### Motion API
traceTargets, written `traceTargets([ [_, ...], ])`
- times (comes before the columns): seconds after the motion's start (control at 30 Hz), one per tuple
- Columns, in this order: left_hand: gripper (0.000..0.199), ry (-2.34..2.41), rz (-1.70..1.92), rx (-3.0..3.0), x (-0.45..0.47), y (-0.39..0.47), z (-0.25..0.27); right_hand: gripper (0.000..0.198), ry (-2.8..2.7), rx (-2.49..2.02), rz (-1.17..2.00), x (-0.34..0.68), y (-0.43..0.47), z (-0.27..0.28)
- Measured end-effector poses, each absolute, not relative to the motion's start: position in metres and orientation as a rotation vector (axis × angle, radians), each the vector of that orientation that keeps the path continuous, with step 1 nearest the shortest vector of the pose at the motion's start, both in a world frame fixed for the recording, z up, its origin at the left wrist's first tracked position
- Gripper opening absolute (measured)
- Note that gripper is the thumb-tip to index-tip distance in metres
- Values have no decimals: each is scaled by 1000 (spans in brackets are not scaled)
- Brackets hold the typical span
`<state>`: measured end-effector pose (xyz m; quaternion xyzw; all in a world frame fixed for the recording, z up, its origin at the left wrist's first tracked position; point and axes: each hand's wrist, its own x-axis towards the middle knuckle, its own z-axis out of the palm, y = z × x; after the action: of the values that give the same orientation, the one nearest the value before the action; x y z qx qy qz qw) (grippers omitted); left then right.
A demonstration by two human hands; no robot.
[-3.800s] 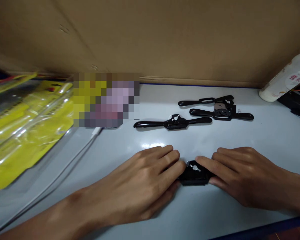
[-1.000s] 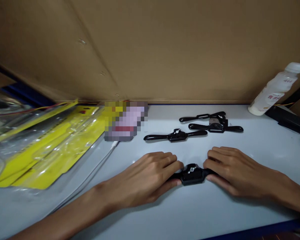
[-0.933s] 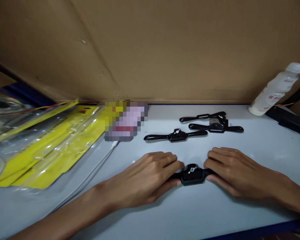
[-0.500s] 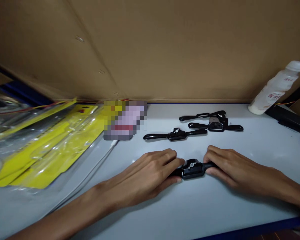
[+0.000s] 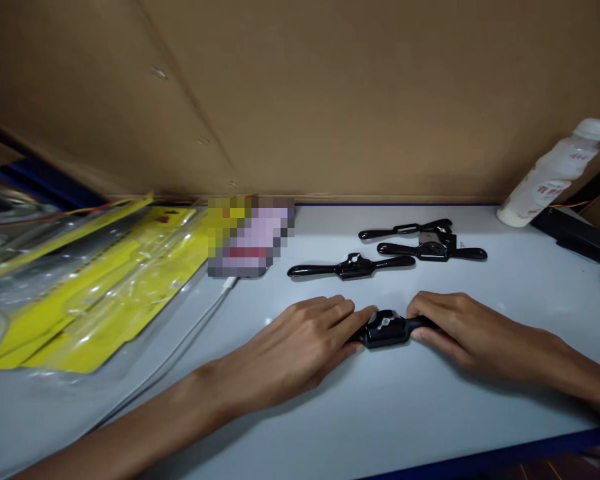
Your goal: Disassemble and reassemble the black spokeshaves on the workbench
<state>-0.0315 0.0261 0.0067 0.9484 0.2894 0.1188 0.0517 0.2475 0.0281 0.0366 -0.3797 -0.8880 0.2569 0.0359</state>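
On the near side of the tabletop (image 5: 480,407), I had the left hand (image 5: 310,337) and right hand (image 5: 457,327) grasping the black spokeshave (image 5: 387,335) by both ends; a second spokeshave (image 5: 355,268) lay farther off.

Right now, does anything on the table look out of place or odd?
Yes: the rearmost black tool looks incomplete. It shows an open slot at its middle, where the held tool has a silver screw fitting. Nothing looks spilled.
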Motion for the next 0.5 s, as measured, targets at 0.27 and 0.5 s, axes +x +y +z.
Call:
traceTargets([
  [0.27, 27, 882, 458, 2894, -33, 26, 4, 17, -2794, -1033, 469, 249, 31, 38],
  [0.5, 30, 863, 577, 2965, -35, 27, -3, 20, -2310, -1327, 114, 288, 79, 40],
])
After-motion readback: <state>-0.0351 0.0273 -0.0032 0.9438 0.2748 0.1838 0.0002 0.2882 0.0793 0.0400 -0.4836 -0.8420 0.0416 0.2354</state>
